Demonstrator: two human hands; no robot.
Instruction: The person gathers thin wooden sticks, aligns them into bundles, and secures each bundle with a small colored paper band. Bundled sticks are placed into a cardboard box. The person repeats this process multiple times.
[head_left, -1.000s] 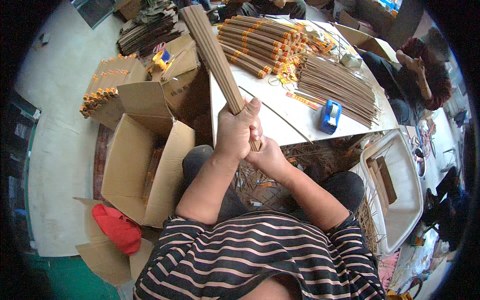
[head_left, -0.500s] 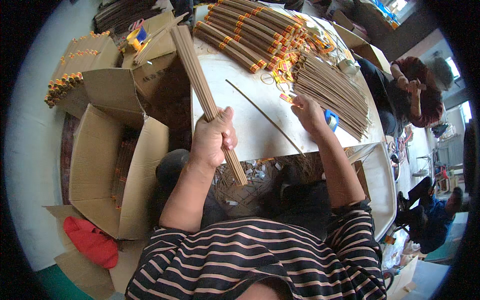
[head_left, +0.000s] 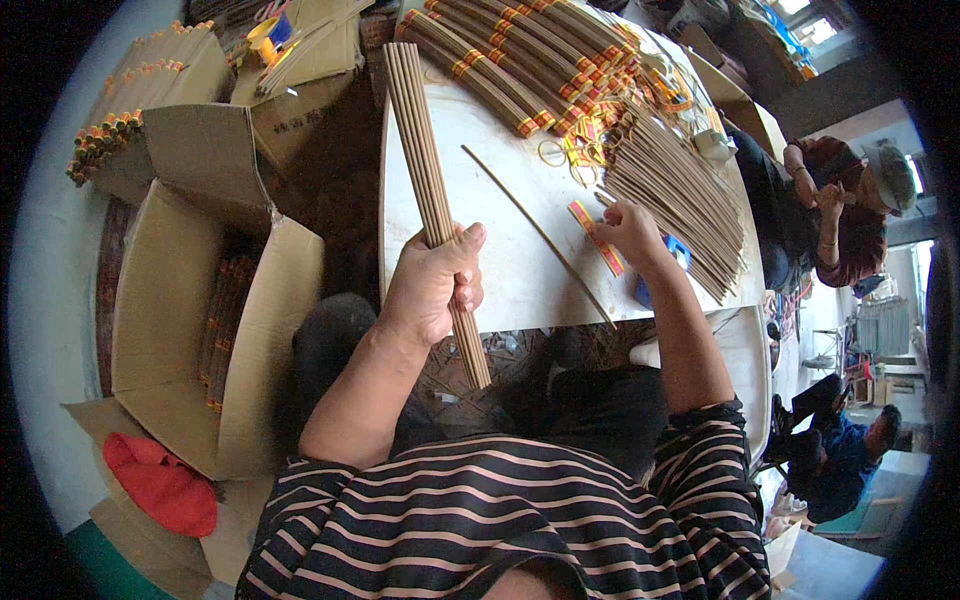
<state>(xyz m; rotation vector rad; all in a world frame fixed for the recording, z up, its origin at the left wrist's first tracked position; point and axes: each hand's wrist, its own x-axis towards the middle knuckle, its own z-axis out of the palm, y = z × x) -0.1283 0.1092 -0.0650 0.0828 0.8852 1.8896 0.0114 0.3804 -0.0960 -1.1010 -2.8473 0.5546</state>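
Note:
My left hand (head_left: 432,285) grips a long bundle of thin brown sticks (head_left: 418,150), held slanted over the near left edge of the white table (head_left: 500,260). My right hand (head_left: 628,228) rests on the table with its fingers curled by a red and yellow paper strip (head_left: 595,238); whether it pinches the strip is unclear. A single loose stick (head_left: 535,232) lies on the table between my hands. A loose heap of sticks (head_left: 680,200) lies just beyond my right hand.
Banded stick bundles (head_left: 520,55) lie stacked at the table's far side. An open cardboard box (head_left: 190,300) with bundles stands at my left, a red cloth (head_left: 160,485) below it. Two other people (head_left: 850,210) sit at the right. A blue object (head_left: 668,262) lies partly under my right wrist.
My right hand let go of the bundle and reached right to the paper strip. My left hand kept the bundle and swung it left, more upright. One stick now lies loose on the table.

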